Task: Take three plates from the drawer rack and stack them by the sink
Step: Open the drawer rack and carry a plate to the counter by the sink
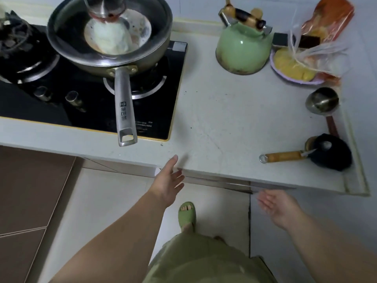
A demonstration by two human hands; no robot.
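Hands [169,180] [275,205] were both open and empty; you needed fingers hooked under the drawer [220,181] lip, pulling straight.

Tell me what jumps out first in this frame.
The big frying pan on the black stove, upper left, its handle jutting past the counter edge. A green kettle stands to its right on the white counter. Below, both hands, left and right, reach open and empty toward the counter's underside.

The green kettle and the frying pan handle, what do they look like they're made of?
The green kettle looks like glossy enamelled metal: shiny highlights, brown scorching near its base. The frying pan handle looks like brushed steel or aluminium: matte silver with a stamped logo.
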